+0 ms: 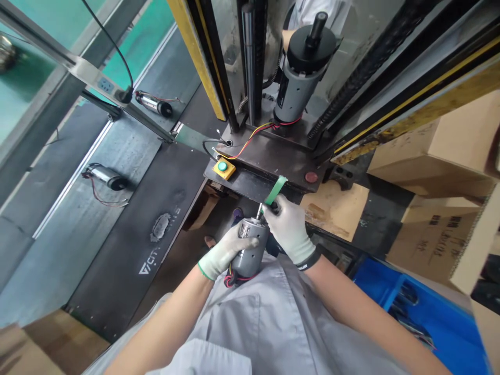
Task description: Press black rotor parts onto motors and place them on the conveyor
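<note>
Close against the chest, the left hand (222,252) is wrapping around a grey motor (250,250), holding it shaft-up. The right hand (289,229) is pinching a green-handled tool (275,190) at the shaft end; keeping the motor steady and the tool in line with the shaft looks wise. Farther off, another motor (302,73) is standing upright on the press plate (273,153), behind a green button (222,166).

Bare dark table (128,219) fills the centre left of the frame, open for a hand; two loose motors (107,177) lie well apart toward the upper left. At top centre the press base (273,156), its upright motor (300,78) and the yellow-edged posts (199,57) block the way. Cardboard boxes (437,156) crowd the right, a blue bin (410,307) the lower right
</note>
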A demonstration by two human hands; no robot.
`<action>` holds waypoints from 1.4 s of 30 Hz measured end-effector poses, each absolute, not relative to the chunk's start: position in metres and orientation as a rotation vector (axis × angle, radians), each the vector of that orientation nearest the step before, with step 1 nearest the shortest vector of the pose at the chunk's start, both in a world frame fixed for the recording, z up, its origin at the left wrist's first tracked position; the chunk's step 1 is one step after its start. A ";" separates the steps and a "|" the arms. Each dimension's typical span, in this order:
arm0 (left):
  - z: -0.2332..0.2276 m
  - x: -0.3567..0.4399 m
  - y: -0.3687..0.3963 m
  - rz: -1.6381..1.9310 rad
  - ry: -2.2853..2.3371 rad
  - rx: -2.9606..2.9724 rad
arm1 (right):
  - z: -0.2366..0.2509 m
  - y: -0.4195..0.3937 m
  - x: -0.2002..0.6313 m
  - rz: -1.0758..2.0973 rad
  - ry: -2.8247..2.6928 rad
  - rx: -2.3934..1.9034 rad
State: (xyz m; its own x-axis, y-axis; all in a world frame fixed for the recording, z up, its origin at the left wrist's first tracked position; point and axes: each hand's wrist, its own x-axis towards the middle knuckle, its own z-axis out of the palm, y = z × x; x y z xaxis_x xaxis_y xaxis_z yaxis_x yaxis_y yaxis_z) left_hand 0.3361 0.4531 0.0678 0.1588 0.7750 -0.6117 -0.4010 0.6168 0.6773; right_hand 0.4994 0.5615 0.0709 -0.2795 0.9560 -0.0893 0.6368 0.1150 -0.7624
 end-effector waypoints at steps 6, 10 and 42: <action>0.068 0.338 0.456 0.824 1.128 0.401 | 0.063 0.569 0.506 1.328 -1.679 -1.538; 0.069 0.338 0.461 0.795 1.130 0.425 | 0.057 0.572 0.509 1.431 -1.537 -1.526; 0.058 0.345 0.475 0.606 1.310 0.384 | -0.042 0.597 0.784 0.982 -1.118 -2.123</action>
State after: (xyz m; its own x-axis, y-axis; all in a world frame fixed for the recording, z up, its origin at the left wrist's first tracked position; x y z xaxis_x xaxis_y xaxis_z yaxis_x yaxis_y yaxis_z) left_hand 0.3451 0.4751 0.0576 0.1378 0.6124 -0.7785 -0.1966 0.7872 0.5845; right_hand 0.7844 0.5965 -0.0421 0.3897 0.8519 -0.3499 0.4569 -0.5087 -0.7297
